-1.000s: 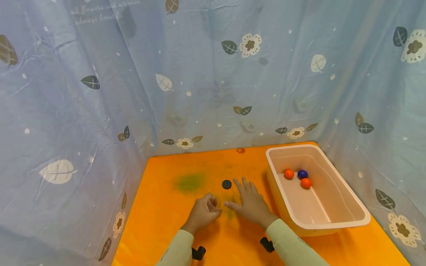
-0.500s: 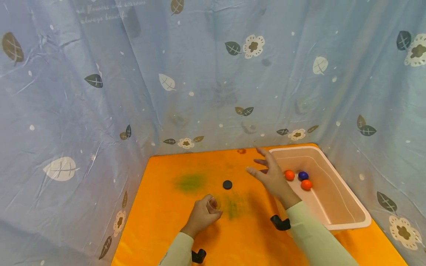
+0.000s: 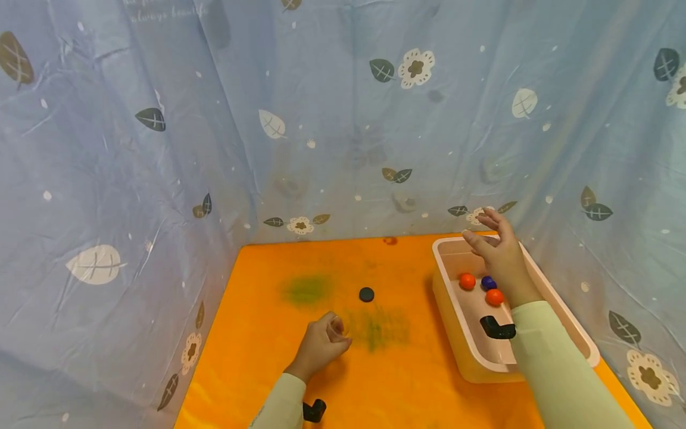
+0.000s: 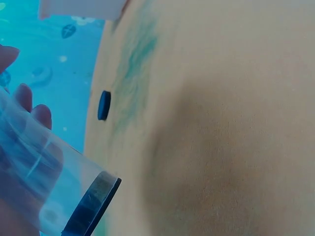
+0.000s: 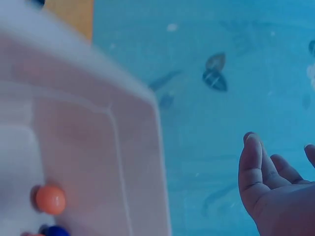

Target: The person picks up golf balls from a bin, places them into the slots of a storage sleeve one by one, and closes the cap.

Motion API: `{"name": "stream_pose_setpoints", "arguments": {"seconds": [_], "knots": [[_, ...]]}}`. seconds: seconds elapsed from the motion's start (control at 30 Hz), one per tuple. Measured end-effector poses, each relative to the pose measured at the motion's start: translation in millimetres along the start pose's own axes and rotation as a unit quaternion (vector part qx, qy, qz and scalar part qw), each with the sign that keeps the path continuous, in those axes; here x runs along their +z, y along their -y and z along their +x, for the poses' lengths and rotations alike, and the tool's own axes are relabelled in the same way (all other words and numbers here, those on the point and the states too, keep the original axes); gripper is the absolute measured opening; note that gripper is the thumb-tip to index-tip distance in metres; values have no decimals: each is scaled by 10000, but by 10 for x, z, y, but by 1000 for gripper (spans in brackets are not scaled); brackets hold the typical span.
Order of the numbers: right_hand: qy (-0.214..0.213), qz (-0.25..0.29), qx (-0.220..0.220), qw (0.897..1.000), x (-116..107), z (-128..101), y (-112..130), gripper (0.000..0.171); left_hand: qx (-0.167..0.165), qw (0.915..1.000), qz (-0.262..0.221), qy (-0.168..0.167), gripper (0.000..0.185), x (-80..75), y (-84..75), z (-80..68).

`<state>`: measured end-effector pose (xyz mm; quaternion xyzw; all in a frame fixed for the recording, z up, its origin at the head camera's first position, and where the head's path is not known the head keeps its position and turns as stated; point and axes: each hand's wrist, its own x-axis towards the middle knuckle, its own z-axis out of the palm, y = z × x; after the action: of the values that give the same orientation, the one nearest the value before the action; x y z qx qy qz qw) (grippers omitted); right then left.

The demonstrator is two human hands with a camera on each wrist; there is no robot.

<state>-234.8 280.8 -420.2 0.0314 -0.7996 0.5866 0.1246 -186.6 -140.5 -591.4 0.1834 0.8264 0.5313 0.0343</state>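
Observation:
In the left wrist view, a clear plastic tube (image 4: 71, 167) with a dark cap (image 4: 93, 204) on its lower end tilts in my left hand (image 3: 320, 347). The fingers curl round the tube, low over the front middle of the table. A black round disc (image 3: 367, 294) lies flat on the table beyond that hand. My right hand (image 3: 506, 262) is raised over the far part of the pale pink bin (image 3: 471, 366), fingers loosely bent and holding nothing. Two orange balls (image 3: 467, 281) and a blue ball (image 3: 488, 283) lie inside the bin.
The orange table (image 3: 257, 357) bears green smudges (image 3: 306, 290) in its left and middle parts. A blue patterned curtain (image 3: 332, 119) rises behind the table and along both sides. The bin stands at the table's right, near the curtain.
My right hand has moved from beside the left hand, rightward and up over the bin. My left hand keeps its hold on the tube in nearly the same place.

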Motion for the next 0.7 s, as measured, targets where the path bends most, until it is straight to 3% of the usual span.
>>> {"name": "stream_pose_setpoints", "arguments": {"seconds": [0.4, 0.53, 0.7], "knots": [[-37, -708, 785, 9944, -136, 261, -583, 104, 22, 10000, 50, -30, 24, -43, 50, -31], [129, -749, 980, 9923, -157, 329, -815, 107, 23, 10000, 50, -68, 23, -60, 70, -44], [630, -857, 1291, 9859, -183, 322, -1073, 104, -9, 10000, -32, -45, 24, -79, 97, -66]]}}
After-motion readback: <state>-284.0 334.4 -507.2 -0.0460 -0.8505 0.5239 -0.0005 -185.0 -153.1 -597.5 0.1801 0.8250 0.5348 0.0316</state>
